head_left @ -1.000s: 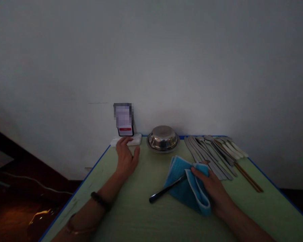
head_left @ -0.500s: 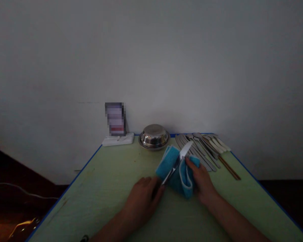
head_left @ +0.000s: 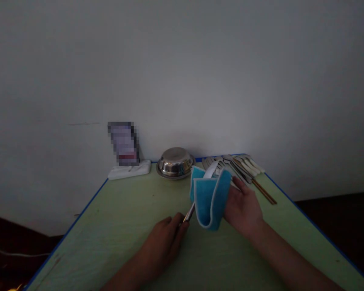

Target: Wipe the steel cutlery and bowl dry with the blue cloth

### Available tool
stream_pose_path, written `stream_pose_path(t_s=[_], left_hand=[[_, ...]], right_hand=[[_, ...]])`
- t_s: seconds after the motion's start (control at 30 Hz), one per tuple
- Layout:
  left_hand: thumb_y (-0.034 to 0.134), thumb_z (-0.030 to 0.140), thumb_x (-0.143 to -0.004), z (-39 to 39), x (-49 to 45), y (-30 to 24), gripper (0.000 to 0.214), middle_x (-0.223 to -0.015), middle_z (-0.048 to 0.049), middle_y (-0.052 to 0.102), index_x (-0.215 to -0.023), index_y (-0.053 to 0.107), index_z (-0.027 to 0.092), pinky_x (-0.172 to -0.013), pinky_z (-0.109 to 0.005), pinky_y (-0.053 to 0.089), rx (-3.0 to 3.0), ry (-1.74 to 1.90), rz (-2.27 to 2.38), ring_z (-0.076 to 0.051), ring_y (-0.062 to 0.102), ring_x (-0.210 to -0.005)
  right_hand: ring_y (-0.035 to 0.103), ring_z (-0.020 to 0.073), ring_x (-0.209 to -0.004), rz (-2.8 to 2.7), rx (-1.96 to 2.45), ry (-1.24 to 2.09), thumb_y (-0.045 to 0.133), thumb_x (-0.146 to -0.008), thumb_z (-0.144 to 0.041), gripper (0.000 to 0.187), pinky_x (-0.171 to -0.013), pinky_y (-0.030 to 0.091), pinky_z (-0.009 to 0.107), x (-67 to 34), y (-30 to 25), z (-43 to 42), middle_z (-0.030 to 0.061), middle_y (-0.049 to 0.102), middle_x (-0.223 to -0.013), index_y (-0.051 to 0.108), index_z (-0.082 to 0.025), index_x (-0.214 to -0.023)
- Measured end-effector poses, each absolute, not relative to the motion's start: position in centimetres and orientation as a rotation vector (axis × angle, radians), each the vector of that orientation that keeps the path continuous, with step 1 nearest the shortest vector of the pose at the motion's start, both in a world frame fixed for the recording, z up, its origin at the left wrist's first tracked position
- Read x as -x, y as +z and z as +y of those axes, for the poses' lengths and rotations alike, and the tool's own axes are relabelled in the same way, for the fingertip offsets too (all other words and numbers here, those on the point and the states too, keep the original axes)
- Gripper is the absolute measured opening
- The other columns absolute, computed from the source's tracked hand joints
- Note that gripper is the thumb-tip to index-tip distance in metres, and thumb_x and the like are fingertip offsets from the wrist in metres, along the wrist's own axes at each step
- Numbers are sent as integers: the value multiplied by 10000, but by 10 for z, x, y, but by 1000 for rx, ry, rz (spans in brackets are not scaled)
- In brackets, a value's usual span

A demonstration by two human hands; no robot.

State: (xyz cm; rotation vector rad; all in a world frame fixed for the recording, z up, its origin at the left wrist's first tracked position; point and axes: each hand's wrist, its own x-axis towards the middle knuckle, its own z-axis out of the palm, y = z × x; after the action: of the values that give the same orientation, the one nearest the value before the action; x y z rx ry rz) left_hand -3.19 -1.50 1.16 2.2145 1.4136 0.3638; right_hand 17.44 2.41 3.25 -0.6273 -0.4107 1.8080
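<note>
My left hand (head_left: 166,236) is closed on the dark handle of a table knife (head_left: 189,211), low in the middle of the green table (head_left: 118,226). The knife's blade runs up and to the right into a folded blue cloth (head_left: 210,196). My right hand (head_left: 244,206) holds that cloth wrapped around the blade, fingers behind the fold. The blade tip (head_left: 211,169) shows pale above the cloth.
An upturned steel bowl (head_left: 175,161) stands at the table's back edge by the wall. A row of several spoons, knives and chopsticks (head_left: 242,165) lies at the back right. A phone (head_left: 124,143) leans on a white stand (head_left: 130,169) at the back left.
My left hand left the phone stand, came to the middle and took the knife's handle. The knife lifted off the table, and my right hand folded the cloth upright around the blade.
</note>
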Motion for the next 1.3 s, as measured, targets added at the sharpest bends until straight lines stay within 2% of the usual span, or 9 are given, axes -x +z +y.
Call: stream_pose_path(t_s=[0.1, 0.17, 0.27, 0.4, 0.5, 0.73, 0.97, 1.13, 1.3], left_hand=[[284, 311, -912, -17, 31, 12, 259, -815, -60, 636, -922, 522, 208, -713, -284, 472, -2175, 413, 1347, -183, 609, -740], [313, 278, -894, -17, 32, 11, 246, -843, -69, 651, -941, 543, 204, -741, -294, 479, -2174, 435, 1318, -187, 617, -755], [406, 227, -824, -13, 37, 6, 214, -928, -85, 668, -916, 598, 203, -804, -319, 480, -2210, 432, 1257, -211, 623, -833], [471, 216, -757, -10, 41, 0, 219, -966, -62, 676, -901, 635, 231, -870, -345, 465, -2237, 419, 1151, -231, 614, -906], [468, 217, -761, -11, 39, -1, 219, -897, -59, 678, -889, 644, 236, -855, -354, 469, -2274, 387, 1165, -234, 611, -882], [309, 336, -900, -17, 32, 6, 314, -808, -67, 637, -963, 589, 208, -721, -328, 486, -2277, 303, 1358, -200, 610, -749], [438, 291, -863, -20, 34, 11, 348, -882, -7, 657, -1205, 386, 251, -659, -248, 477, -2090, 448, 1212, -151, 613, -728], [522, 296, -828, -18, 40, 3, 278, -976, 5, 650, -1106, 518, 292, -780, -264, 455, -2078, 530, 1077, -161, 604, -862], [437, 329, -874, -7, 43, 5, 327, -944, -12, 621, -1191, 420, 252, -737, -260, 457, -1872, 684, 1258, -151, 581, -829]], right_hand=[[622, 189, -785, -503, 595, 1817, 559, -690, -230, 63, -801, 452, 328, -162, 21, 24, -1, 664, -671, 600, -194, -723], [617, 159, -785, -614, 586, 1813, 580, -713, -200, 132, -802, 448, 293, -152, 12, 21, -10, 676, -744, 617, -199, -839], [612, 136, -813, -687, 636, 1846, 599, -750, -284, 229, -793, 448, 280, -138, 1, 12, -14, 678, -868, 593, -240, -975], [625, 155, -793, -768, 747, 1914, 654, -705, -340, 253, -782, 456, 320, -131, -7, 3, 22, 681, -865, 621, -195, -910], [634, 169, -777, -770, 804, 1847, 658, -697, -356, 246, -789, 461, 333, -132, -8, 6, 39, 691, -816, 650, -160, -846], [631, 166, -824, -455, 775, 1538, 675, -678, -350, 214, -790, 485, 311, -155, 1, 34, -5, 703, -822, 649, -206, -833], [626, 131, -721, -298, 841, 1352, 593, -762, -338, 139, -737, 522, 274, -172, 7, 44, -41, 699, -778, 642, -214, -800], [634, 158, -826, -303, 834, 1390, 601, -751, -344, 159, -759, 518, 286, -175, 3, 46, -21, 704, -836, 634, -205, -822], [629, 146, -858, -442, 716, 1328, 617, -731, -354, 178, -769, 507, 284, -164, 22, 47, -30, 699, -880, 622, -222, -850]])
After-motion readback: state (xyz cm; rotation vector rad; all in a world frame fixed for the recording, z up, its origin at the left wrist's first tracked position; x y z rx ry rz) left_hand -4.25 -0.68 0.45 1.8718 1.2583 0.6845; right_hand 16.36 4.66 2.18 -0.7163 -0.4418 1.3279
